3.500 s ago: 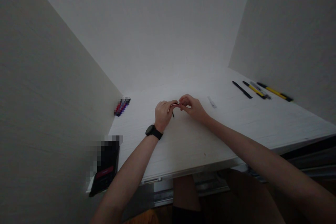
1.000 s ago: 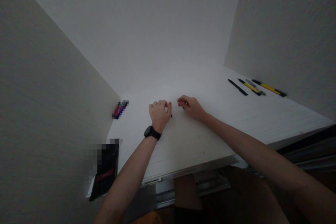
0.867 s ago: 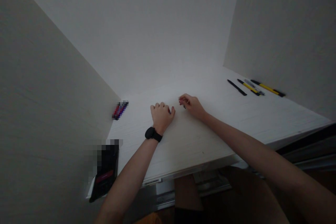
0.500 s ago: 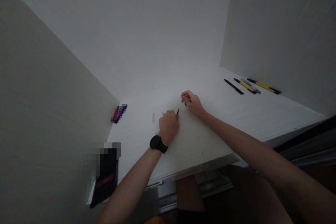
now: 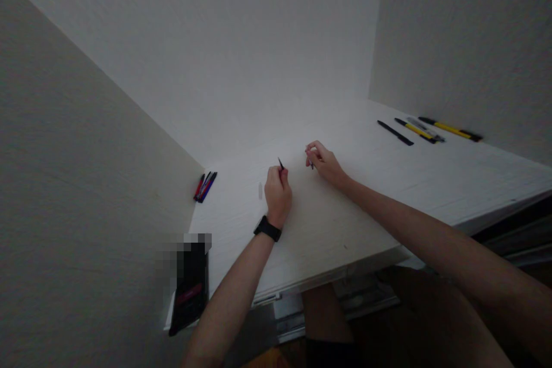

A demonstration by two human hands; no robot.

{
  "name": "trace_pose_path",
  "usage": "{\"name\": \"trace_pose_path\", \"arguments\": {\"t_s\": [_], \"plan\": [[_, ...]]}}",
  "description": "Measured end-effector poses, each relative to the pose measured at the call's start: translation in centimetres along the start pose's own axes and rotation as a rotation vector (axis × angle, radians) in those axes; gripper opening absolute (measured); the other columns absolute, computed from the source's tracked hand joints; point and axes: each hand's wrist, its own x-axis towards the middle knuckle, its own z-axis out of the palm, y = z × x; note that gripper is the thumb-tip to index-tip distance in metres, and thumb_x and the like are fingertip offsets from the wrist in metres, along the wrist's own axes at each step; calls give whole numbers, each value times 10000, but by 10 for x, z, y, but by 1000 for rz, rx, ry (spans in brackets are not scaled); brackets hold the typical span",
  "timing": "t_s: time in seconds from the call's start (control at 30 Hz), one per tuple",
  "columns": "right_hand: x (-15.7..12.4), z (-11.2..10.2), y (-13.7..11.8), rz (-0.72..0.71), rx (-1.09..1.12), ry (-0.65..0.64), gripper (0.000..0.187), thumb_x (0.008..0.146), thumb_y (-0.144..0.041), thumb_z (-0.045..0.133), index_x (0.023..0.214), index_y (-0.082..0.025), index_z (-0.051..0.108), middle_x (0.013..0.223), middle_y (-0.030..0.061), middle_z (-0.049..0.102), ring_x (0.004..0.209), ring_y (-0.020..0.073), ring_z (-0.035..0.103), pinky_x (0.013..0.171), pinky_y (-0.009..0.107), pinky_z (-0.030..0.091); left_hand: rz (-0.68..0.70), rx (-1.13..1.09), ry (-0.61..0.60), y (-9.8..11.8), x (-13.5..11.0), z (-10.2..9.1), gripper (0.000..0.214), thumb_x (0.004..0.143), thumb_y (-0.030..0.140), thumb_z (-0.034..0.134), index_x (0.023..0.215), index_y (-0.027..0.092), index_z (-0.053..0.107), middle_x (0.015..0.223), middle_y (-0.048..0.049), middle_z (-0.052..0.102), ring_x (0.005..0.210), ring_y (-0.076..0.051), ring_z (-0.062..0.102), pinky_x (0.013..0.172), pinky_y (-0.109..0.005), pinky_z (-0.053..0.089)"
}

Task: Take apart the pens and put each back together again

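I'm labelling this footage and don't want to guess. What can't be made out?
All in the head view:
Dark pointed piece: lower end hidden inside the left hand.
Small item in the right hand: mostly covered by it, too small to identify.
Black device: upper left part lost under pixelation.
Pale oval patch: too faint to tell whether object or mark.
Right forearm: cut off by the frame's right edge.

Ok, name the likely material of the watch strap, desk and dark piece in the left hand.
Watch strap: matte black, no visible links, probably rubber or silicone.
Desk: dull white with faint streaks, perhaps laminate or painted wood.
Dark piece in the left hand: slim and tapered, perhaps plastic; finish too small to tell.
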Motion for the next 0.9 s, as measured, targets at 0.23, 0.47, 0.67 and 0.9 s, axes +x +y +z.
{"name": "trace_pose_path", "arguments": {"t_s": [0.23, 0.47, 0.67, 0.9], "plan": [[-3, 3, -6, -115, -227, -241, 166, 876, -353, 631, 869, -195, 680, 745, 6, 676, 584, 105, 475, 620, 240, 327, -117, -265, 312, 2, 2, -8, 299, 1002, 432, 425, 923, 193, 586, 822, -38, 631, 709, -132, 572, 591, -237, 409], [-3, 5, -5, -145, -187, -322, 189, 863, -354, 642, 880, -186, 728, 766, 15, 691, 596, 103, 472, 628, 243, 329, -140, -290, 243, 0, 3, -8, 295, 971, 418, 493, 855, 181, 625, 798, -35, 677, 639, -118, 549, 545, -238, 372], [-5, 5, -6, -118, -161, -358, 196, 865, -347, 625, 876, -184, 733, 720, 5, 679, 589, 102, 469, 608, 239, 317, -123, -233, 220, -1, 5, -8, 300, 967, 415, 509, 838, 186, 654, 825, -30, 709, 611, -111, 546, 529, -237, 361], [-5, 5, -6, -120, -194, -369, 155, 856, -307, 636, 859, -183, 727, 701, 2, 674, 585, 100, 474, 610, 238, 318, -122, -222, 231, -3, 4, -6, 315, 975, 423, 501, 865, 186, 678, 854, -40, 730, 633, -118, 570, 509, -237, 355]]}}
